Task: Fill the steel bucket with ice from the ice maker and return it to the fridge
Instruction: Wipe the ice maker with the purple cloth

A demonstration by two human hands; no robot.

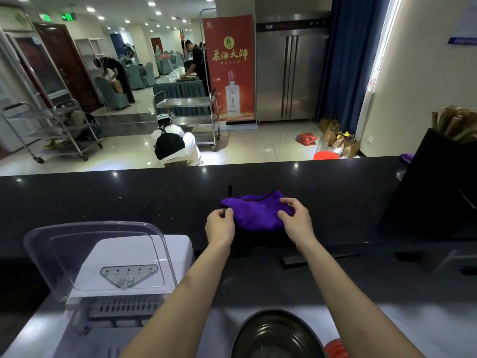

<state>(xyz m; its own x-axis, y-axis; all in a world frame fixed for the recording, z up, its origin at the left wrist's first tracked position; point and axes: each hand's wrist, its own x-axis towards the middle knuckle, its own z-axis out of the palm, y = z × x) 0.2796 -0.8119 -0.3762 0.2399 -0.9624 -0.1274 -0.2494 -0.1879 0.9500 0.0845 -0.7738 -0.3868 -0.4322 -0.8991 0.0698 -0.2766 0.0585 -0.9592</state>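
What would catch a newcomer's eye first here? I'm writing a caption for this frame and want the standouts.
The bright purple cloth on the dark counter draws the eye first, with the left hand pinching its left edge and the right hand curled on its right side. Next is the white ice maker with its clear lid raised at lower left, and the red banner standing beyond the counter beside the steel fridge.

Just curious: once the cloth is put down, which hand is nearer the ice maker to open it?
Left, probably. The left hand grips the cloth on the ice maker's side; the right hand is farther away.
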